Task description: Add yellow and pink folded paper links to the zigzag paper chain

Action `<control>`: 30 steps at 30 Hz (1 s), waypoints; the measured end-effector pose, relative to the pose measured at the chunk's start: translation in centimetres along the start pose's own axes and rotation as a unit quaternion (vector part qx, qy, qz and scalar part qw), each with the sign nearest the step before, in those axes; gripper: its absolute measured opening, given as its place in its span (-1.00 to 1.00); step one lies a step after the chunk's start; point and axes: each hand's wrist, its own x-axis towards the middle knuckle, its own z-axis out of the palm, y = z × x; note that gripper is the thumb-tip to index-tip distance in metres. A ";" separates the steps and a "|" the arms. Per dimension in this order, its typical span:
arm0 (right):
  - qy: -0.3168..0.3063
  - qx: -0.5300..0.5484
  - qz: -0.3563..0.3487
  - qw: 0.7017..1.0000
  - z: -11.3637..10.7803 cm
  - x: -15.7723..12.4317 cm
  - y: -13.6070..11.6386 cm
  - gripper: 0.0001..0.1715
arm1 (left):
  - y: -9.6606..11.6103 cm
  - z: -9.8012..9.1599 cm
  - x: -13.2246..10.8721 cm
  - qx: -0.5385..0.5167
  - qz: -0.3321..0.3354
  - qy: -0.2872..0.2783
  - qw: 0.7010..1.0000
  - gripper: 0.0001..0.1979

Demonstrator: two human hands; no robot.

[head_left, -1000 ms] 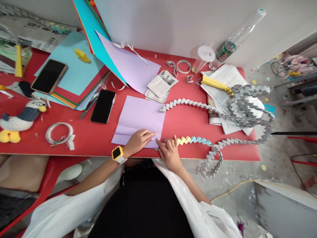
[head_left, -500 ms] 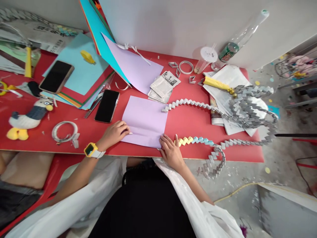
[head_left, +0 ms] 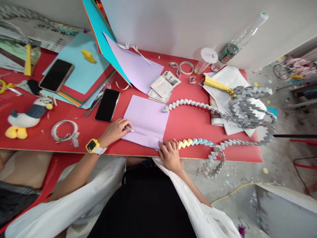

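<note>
A sheet of lilac paper [head_left: 150, 112] lies on the red table in front of me, with crease lines across its nearer part and its near edge folded over. My left hand [head_left: 119, 129] has its fingers bent on the paper's left edge, pinching it near the crease. At the near right corner, my right hand [head_left: 171, 154] grips the paper, its thumb at the near edge. Just right of that hand starts a folded-paper chain [head_left: 195, 142] in yellow, blue and grey. Another grey end of chain rests over the sheet's far right edge.
Two phones [head_left: 107, 105] and a stack of coloured paper [head_left: 81, 71] stand left. A toy bird [head_left: 29, 114] and a white ring [head_left: 64, 131] lie near the front edge. Behind are newspaper pieces [head_left: 164, 86], a lidded cup [head_left: 206, 61] and a bottle [head_left: 229, 53]. Someone's leg shows lower left.
My right hand has slid slightly toward the table's front edge, its fingers more curled. My left hand has shifted a little rightward along with the view; its fingers are more bent.
</note>
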 end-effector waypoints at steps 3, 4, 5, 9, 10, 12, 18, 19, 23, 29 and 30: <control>0.003 0.005 0.010 1.000 0.2 -0.2 -0.2 -0.67 | 0.1 0.1 0.0 -0.008 -0.017 -0.002 1.000 -0.78; 0.007 0.006 0.013 1.000 0.3 -0.3 -0.3 -0.67 | 0.0 0.2 0.0 -0.008 -0.020 0.000 1.000 -0.78; 0.011 0.008 0.016 1.000 0.4 -0.3 -0.3 -0.67 | 0.0 0.2 0.0 -0.006 -0.021 0.002 1.000 -0.78; 0.014 0.011 0.018 1.000 0.7 -0.5 -0.4 -0.66 | 0.2 0.1 -0.3 0.043 -0.001 0.023 0.999 -0.77; 0.013 0.010 0.017 1.000 0.8 -0.4 -0.3 -0.66 | 0.7 0.1 -0.5 0.076 0.009 0.047 0.996 -0.78; 0.014 0.006 0.017 1.000 0.7 -0.2 0.1 -0.65 | 2.2 0.7 -1.2 0.148 0.040 0.123 0.980 -0.78; 0.023 0.004 0.010 1.000 0.4 1.0 2.1 -0.68 | 8.7 5.4 -3.9 0.190 0.220 0.061 0.955 -0.54; 0.025 0.003 0.009 1.000 0.4 1.1 2.3 -0.68 | 9.2 6.2 -4.1 0.190 0.204 0.040 0.959 -0.51; 0.030 -0.010 0.012 0.999 0.3 0.8 2.6 -0.68 | 8.9 7.4 -4.0 0.183 0.135 -0.002 0.974 -0.41; 0.015 -0.005 -0.025 1.000 0.1 0.7 2.4 -0.62 | 8.9 6.9 -4.6 0.193 0.100 -0.007 0.976 -0.42; 0.004 0.001 -0.030 1.000 0.0 0.8 2.4 -0.60 | 9.3 6.9 -4.9 0.199 0.091 -0.002 0.976 -0.43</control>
